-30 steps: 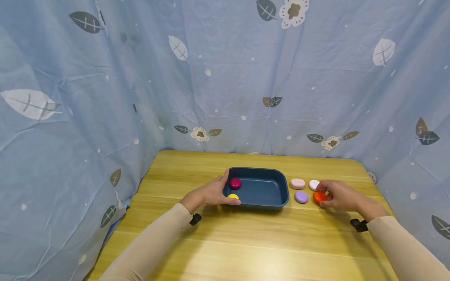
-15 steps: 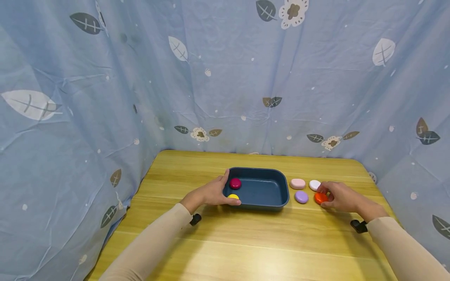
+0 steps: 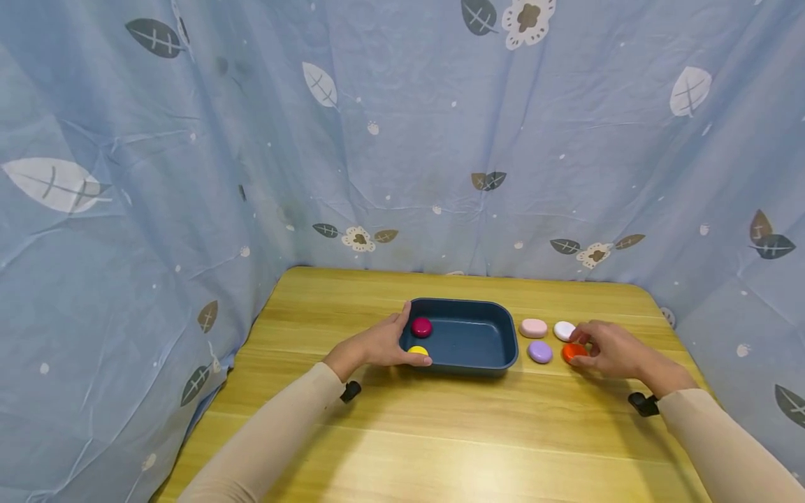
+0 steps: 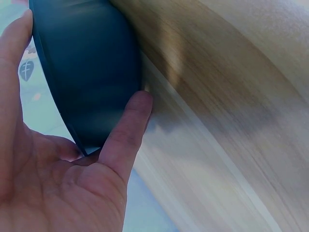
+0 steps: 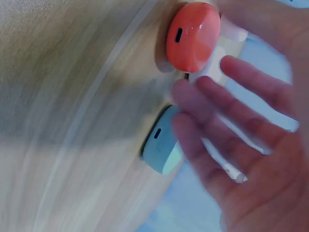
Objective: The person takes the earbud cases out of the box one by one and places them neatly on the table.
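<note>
My left hand (image 3: 376, 344) grips the left end of a dark blue rectangular dish (image 3: 473, 341), thumb along the near wall and fingers at the far corner. In the left wrist view the thumb presses on the dish's wall. Inside the dish lie a crimson round piece (image 3: 421, 327) and a yellow one (image 3: 418, 351), partly hidden by the hand. My right hand (image 3: 608, 349) reaches over a glossy orange-red case (image 5: 194, 36) with a dark slot in its side. Its fingers are loosely spread, apart from the case in the right wrist view. A teal case (image 5: 162, 141) stands below the fingertips.
Between dish and right hand lie a pink oblong piece (image 3: 533, 327), a lilac one (image 3: 539, 351) and a white one (image 3: 564, 331). All rest on a wooden table (image 3: 440, 433). A blue leaf-patterned curtain (image 3: 415, 140) hangs behind and at the sides.
The orange-red case has shifted slightly to the right. My right fingers have lifted a little off it; the left hand and the dish have stayed put.
</note>
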`<state>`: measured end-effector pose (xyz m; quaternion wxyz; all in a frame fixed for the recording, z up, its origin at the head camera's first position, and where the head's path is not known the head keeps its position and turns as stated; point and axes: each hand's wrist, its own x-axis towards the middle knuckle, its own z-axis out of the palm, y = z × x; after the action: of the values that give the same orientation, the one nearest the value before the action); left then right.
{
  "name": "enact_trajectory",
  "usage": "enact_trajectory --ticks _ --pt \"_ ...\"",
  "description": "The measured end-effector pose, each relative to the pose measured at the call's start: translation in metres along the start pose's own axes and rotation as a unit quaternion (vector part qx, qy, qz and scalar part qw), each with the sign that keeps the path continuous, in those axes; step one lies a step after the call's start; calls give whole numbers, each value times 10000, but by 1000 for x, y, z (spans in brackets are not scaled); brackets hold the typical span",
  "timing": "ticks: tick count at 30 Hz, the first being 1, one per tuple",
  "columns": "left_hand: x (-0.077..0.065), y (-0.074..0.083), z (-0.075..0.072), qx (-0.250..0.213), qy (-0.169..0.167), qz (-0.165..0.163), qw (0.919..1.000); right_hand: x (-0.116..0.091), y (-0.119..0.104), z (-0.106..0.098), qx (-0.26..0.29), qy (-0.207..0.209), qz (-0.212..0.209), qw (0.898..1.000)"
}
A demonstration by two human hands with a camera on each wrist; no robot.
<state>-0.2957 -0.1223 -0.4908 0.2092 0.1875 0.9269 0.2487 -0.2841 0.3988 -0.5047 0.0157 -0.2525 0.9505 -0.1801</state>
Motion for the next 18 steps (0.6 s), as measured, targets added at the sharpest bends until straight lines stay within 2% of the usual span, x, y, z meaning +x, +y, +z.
enact_trajectory --ticks 7,18 --pt "2 0 0 12 -13 -30 10000 11 -20 -11 -344 810 52 9961" --pt "1 0 -1 -23 24 -68 10000 49 -65 -22 -517 812 -295 9949"
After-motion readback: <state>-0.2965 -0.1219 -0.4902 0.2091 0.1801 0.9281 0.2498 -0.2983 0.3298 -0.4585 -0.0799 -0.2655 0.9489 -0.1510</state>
